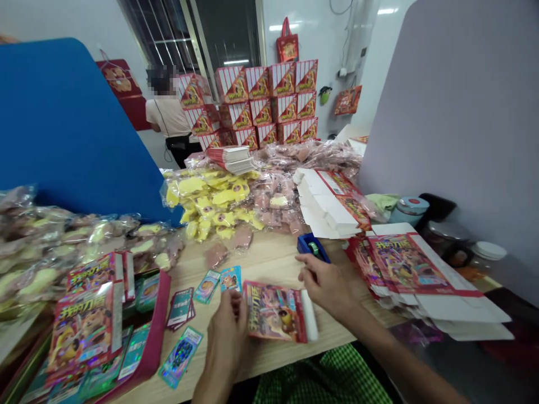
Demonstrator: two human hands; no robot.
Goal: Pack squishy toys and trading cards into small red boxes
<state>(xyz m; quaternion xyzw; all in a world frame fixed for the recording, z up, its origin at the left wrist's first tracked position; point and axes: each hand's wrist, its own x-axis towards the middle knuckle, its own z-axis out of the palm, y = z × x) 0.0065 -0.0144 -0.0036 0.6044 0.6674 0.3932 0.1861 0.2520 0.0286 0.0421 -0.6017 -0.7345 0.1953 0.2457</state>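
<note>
A small red printed box [274,312] lies on the wooden table [269,258] in front of me. My left hand [228,331] grips its left edge, fingers wrapped over the side. My right hand [326,283] rests at the box's right end by its white flap, fingers curled near a blue tape dispenser [313,247]. Loose trading cards [206,286] lie just left of the box.
Flat red box blanks [410,264] pile up at the right. More boxes and card packs [86,322] fill a tray at the left. Bagged yellow and pink toys [214,202] cover the table's back, with stacked red cartons [269,104] and a person [168,112] behind.
</note>
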